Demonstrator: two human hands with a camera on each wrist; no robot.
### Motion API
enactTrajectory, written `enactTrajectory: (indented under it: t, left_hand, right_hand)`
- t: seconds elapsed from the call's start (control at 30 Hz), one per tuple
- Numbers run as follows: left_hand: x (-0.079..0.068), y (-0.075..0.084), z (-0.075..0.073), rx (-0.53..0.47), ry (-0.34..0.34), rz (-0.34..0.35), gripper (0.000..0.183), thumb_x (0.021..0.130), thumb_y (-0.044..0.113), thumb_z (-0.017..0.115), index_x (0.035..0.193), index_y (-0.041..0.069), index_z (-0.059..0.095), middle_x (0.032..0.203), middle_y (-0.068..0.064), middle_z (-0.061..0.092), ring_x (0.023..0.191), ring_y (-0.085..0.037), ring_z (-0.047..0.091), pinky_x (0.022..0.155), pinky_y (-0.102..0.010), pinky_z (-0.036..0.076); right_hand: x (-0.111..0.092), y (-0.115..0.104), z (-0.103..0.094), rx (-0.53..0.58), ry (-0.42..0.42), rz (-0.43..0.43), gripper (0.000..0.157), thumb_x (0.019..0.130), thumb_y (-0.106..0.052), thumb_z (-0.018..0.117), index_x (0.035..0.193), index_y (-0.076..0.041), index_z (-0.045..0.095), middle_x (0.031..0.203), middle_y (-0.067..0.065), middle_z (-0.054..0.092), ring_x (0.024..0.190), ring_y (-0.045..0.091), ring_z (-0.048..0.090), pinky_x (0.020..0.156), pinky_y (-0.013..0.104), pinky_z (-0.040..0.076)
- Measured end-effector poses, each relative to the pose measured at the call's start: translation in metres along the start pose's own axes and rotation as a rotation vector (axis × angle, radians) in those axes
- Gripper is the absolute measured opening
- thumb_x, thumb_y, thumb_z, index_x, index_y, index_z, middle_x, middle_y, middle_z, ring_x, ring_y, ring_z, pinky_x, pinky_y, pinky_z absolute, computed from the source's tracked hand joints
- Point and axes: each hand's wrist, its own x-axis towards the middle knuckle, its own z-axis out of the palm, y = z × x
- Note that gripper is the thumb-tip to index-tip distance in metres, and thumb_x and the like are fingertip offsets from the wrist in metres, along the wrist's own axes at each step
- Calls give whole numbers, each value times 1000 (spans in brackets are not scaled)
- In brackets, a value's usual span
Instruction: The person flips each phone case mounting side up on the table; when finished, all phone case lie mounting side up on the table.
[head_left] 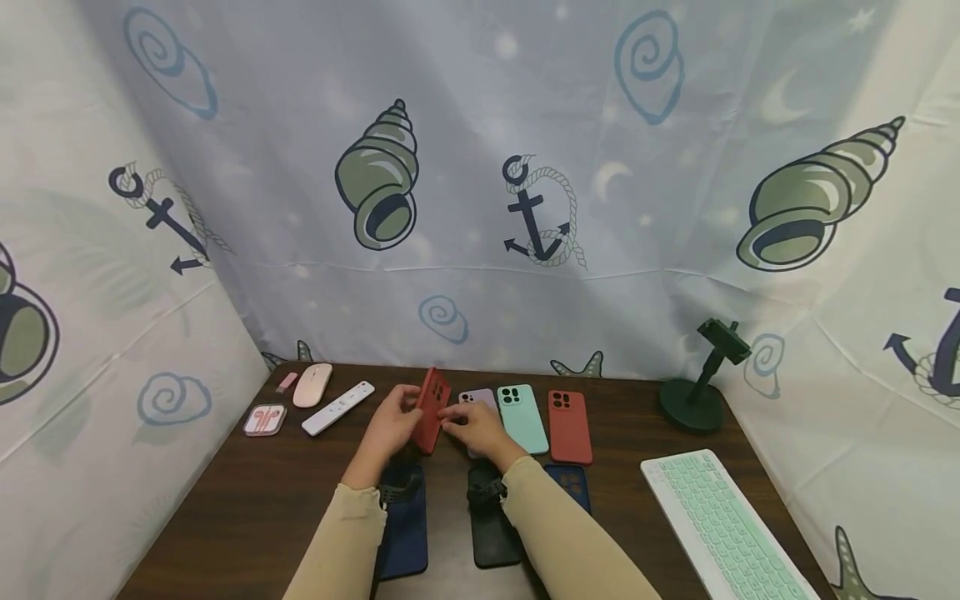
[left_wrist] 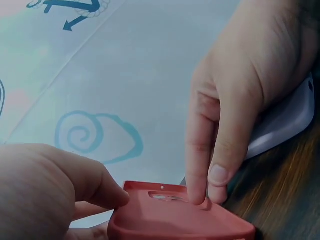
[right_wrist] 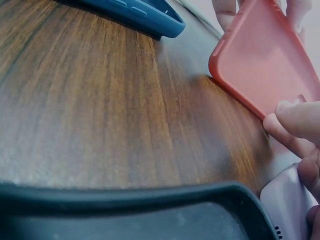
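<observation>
Both hands hold a red phone case (head_left: pixel 431 410) up on edge, tilted, above the dark table. My left hand (head_left: pixel 392 423) grips one long side, its thumb at the rim in the left wrist view. On the opposite side my right hand (head_left: pixel 478 430) pinches the edge between thumb and index finger (right_wrist: pixel 287 137). The hollow inside of the case (left_wrist: pixel 172 215) shows in both wrist views, with nothing in it. Beside the right hand lies a lilac phone case (right_wrist: pixel 286 200), partly covered by that hand in the head view.
Right of the hands lie a mint case (head_left: pixel 522 419), another red case (head_left: pixel 570 427) and a keyboard (head_left: pixel 723 517); a green stand (head_left: pixel 693 406) is behind. Nearer are blue (head_left: pixel 405 533) and black cases (head_left: pixel 491 533). A white remote (head_left: pixel 337 408) and mouse (head_left: pixel 312 385) lie left.
</observation>
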Motion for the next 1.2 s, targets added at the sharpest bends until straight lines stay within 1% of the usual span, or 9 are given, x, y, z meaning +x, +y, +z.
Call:
enactTrajectory:
  t: [0.23,0.33,0.47,0.57,0.63,0.77,0.97,1.07,1.2]
  left_hand:
    - [2,-6,-6,110,8,-38,45,99,21,58,141,7,52,129,-20,65,110,-32,66,88,-46,54]
    - [3,-9,-11,167,-4,-27,46,99,22,59,140,1,52,122,-23,65,105,-32,66,87,-47,53]
    - [5,-14,-14,257,-6,-16,46,98,22,60,137,-3,55,116,-24,66,101,-33,66,85,-48,53]
    - [7,-19,-15,321,-10,-33,46,99,24,58,136,-4,56,121,-27,64,108,-38,65,90,-52,52]
    - [7,-23,-14,356,-36,-68,48,101,27,57,138,-4,55,130,-31,58,115,-42,61,94,-55,49]
    - [6,-29,-11,382,-83,-120,51,102,31,54,140,-3,54,141,-35,46,117,-43,58,94,-56,48]
    - [6,-31,-9,360,-71,-121,54,101,33,55,142,-2,52,138,-35,43,111,-41,59,92,-55,49]
    - [5,-30,-9,367,-71,-122,55,101,34,56,142,-2,51,137,-34,44,111,-40,59,91,-55,49]
    - [3,-30,-11,374,-76,-111,53,101,33,57,142,-1,53,135,-32,45,110,-40,59,91,-55,50]
  right_hand:
    - [-1,-2,-1,-11,4,-18,28,97,-20,70,124,-17,74,114,-3,77,112,16,69,96,36,54]
    - [-1,-1,-1,-32,4,-22,26,97,-21,70,123,-19,74,116,-4,76,112,16,68,96,36,54]
    - [-1,-1,-3,-54,-5,-25,26,98,-22,68,124,-21,74,121,-3,74,115,17,67,97,38,53]
    - [-1,-1,-3,-60,-13,-27,27,99,-22,67,125,-22,74,123,-3,73,116,18,67,98,39,53]
    - [-1,0,-3,-67,-11,-39,27,99,-22,67,125,-22,74,122,-3,74,114,17,67,97,39,53]
    - [0,1,-3,-72,-10,-59,26,98,-22,68,124,-22,75,120,-3,74,112,17,68,96,37,54]
    - [-1,-4,-8,-49,-26,-43,26,99,-22,66,124,-21,74,123,1,73,115,19,66,98,41,52]
    - [-1,-4,-10,-3,-58,-10,26,101,-24,64,124,-20,73,127,1,72,121,21,64,103,44,50]
    - [-1,-5,-15,147,-74,26,25,103,-24,60,122,-13,73,124,5,71,117,26,65,97,44,51]
